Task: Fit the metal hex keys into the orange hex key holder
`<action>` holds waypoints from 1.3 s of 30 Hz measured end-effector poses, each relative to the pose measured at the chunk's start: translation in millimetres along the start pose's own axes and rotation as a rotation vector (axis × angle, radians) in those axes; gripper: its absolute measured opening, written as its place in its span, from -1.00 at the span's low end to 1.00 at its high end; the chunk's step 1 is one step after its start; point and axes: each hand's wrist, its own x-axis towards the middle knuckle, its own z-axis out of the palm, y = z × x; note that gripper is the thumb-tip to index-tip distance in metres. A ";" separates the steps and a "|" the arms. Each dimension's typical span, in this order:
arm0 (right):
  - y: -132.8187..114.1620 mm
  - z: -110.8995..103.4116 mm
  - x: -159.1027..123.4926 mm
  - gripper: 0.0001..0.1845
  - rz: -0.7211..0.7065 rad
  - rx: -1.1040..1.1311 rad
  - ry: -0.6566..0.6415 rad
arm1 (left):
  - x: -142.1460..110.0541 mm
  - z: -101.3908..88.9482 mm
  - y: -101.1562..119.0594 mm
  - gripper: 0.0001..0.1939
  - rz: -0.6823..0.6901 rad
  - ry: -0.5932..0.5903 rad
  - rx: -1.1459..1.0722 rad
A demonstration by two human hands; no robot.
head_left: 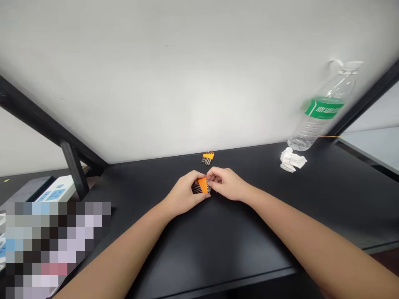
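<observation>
Over the middle of the black table, my left hand (186, 194) grips an orange hex key holder (203, 185) between thumb and fingers. Several dark metal keys stick out of it to the left, and short bent ends show on its right side. My right hand (225, 182) is closed in a pinch at that right side, its fingertips at the bent end of a hex key. How much of the key lies between the fingers is hidden. A second orange hex key set (208, 157) lies just beyond my hands, near the wall.
The black table (199, 249) meets a pale wall (199, 83) at the back. At the right rear stand a clear plastic bottle (324, 108) with a green label and a crumpled white tissue (292, 160). Black frame bars (75, 166) edge the left; white boxes (57, 191) lie beyond.
</observation>
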 end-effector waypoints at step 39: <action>20.4 -28.6 0.0 -0.67 -0.058 -0.768 -0.010 | -5.2 -0.6 0.6 -0.66 -0.071 0.021 -0.098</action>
